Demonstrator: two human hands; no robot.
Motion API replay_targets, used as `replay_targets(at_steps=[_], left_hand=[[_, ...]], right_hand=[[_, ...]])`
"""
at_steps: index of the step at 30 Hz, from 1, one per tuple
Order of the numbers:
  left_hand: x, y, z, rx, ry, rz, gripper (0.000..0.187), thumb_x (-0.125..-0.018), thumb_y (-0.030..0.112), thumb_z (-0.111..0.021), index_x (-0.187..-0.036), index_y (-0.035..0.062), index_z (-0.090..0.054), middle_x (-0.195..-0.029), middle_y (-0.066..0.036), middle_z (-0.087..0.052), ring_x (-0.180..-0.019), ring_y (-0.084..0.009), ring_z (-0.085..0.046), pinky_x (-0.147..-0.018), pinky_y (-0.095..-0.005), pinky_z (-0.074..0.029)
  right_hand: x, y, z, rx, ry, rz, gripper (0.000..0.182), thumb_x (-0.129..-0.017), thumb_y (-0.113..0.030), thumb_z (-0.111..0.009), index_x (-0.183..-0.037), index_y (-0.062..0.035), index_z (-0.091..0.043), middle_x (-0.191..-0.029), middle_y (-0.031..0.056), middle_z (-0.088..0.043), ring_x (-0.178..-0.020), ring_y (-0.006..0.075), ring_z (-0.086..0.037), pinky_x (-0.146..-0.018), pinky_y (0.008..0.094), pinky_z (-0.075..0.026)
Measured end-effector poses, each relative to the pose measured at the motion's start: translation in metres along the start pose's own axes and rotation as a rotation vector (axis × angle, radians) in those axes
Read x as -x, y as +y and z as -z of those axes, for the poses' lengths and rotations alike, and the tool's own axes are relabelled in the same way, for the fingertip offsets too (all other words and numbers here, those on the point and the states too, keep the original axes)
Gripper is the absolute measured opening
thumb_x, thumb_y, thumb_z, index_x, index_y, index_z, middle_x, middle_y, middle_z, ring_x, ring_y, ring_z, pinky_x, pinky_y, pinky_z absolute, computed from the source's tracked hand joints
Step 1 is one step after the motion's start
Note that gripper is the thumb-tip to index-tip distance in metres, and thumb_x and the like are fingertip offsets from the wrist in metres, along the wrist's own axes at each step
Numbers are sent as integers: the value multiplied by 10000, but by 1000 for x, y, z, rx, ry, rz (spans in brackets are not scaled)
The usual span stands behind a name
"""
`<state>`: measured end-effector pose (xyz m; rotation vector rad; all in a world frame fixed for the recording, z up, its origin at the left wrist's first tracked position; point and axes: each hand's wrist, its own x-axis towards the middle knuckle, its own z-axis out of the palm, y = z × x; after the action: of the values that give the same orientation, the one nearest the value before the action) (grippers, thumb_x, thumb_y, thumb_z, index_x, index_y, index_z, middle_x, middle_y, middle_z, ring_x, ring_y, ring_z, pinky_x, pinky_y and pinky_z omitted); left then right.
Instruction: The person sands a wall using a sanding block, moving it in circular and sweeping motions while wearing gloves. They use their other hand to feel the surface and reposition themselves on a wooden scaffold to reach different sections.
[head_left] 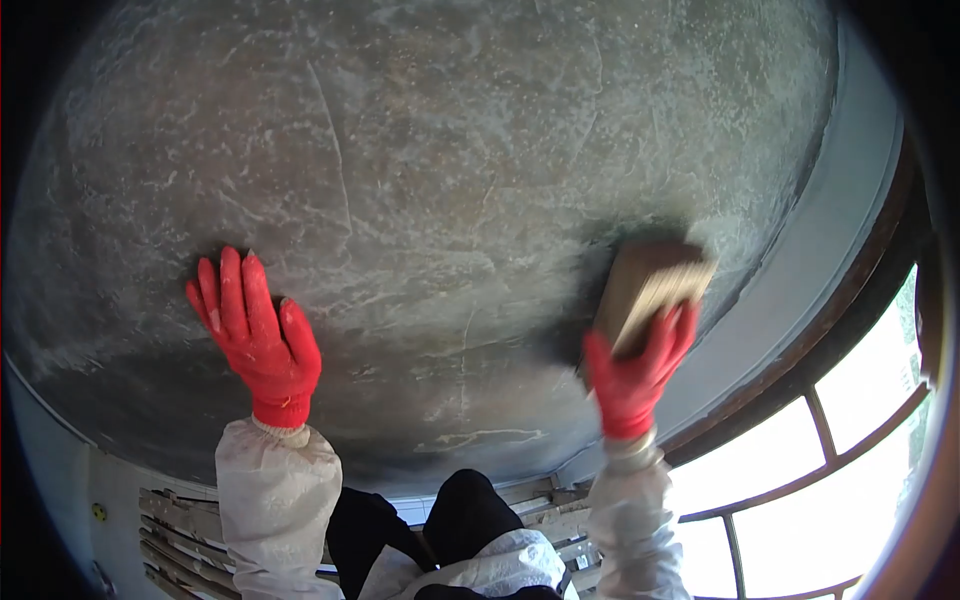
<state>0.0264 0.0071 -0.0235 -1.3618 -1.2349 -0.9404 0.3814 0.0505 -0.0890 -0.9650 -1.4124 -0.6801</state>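
Both my hands wear red gloves and white sleeves, raised against a rough grey plastered surface point(440, 180). My left hand point(255, 335) lies flat on it, fingers spread, holding nothing. My right hand point(635, 370) grips a tan rectangular block point(650, 285) and presses its far face against the same surface. The block looks slightly blurred. Scratches and pale streaks run across the plaster around both hands.
A pale blue-grey border point(820, 250) edges the plastered area on the right, next to a dark-framed bright window point(830, 450). Wooden planks point(180, 530) lie below at the lower left. My dark trousers point(460, 510) show at the bottom centre.
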Motion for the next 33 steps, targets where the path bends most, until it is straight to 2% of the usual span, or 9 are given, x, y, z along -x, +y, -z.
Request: replay_targets(at_steps=[6,9,13,15,20,23,26,31,33], left_hand=[[2,-3,-3,42,11,-8,479,-917,193,-428,-1313,-72,-468,-1392,-248,-436,-1308,-481,-355,-1105,-606,-209],[3,-4,-2,58,-7,5,479,-906,187,-439,-1309,-70,-472,-1382,-247,-446,-1303,-484,-355,-1101,-613,-206],[4,-3,-3,73,18,-5,483,-894,192,-457,-1300,-68,-480,-1369,-246,-457,-1295,-489,-359,-1097,-620,-205],[2,-4,-4,79,0,1,486,-885,196,-471,-1294,-65,-488,-1362,-242,-464,-1291,-488,-363,-1094,-624,-208],[1,-4,-3,81,4,0,481,-880,201,-476,-1282,-61,-503,-1351,-233,-473,-1283,-484,-370,-1086,-625,-222],[1,-3,-4,96,20,-2,478,-876,202,-480,-1277,-55,-513,-1346,-222,-481,-1277,-479,-377,-1082,-626,-230],[-1,-3,-4,110,34,-3,478,-870,204,-487,-1276,-46,-520,-1346,-210,-485,-1271,-473,-387,-1080,-626,-237],[-2,-2,1,134,7,19,475,-858,198,-498,-1270,-36,-530,-1354,-199,-486,-1271,-462,-396,-1079,-625,-241],[-1,-2,-2,141,16,17,471,-853,196,-502,-1262,-34,-536,-1357,-193,-486,-1277,-460,-391,-1083,-620,-239]], right_hand=[[-95,-2,0,54,90,35,936,-646,-216,-828,-1441,-83,-352,-1465,253,-318,-1280,441,-380,-1026,512,-363],[0,3,-5,122,20,-11,906,-718,-287,-770,-1457,-52,-301,-1460,311,-273,-1271,500,-356,-1023,571,-347],[200,17,-12,140,-270,-72,1143,-607,-331,-835,-1481,-94,-139,-1417,349,-224,-1225,569,-340,-949,652,-367],[205,18,-9,112,-255,-22,1145,-602,-321,-842,-1484,-108,-144,-1424,342,-223,-1224,564,-343,-948,646,-370],[47,0,-5,110,-98,25,1078,-613,-258,-834,-1489,-70,-233,-1444,349,-245,-1255,536,-341,-998,601,-349],[-71,-9,2,73,19,90,960,-655,-249,-820,-1457,-55,-329,-1478,273,-288,-1271,461,-372,-1034,507,-350],[-103,-13,1,78,57,40,958,-664,-248,-820,-1462,-59,-325,-1482,261,-293,-1270,447,-378,-1032,495,-354],[51,3,-13,160,-61,-5,985,-742,-393,-739,-1486,-37,-201,-1456,369,-212,-1280,559,-303,-1030,617,-315],[148,7,-17,161,-174,0,1118,-652,-403,-804,-1473,-31,-143,-1413,385,-219,-1224,595,-320,-971,668,-339]])
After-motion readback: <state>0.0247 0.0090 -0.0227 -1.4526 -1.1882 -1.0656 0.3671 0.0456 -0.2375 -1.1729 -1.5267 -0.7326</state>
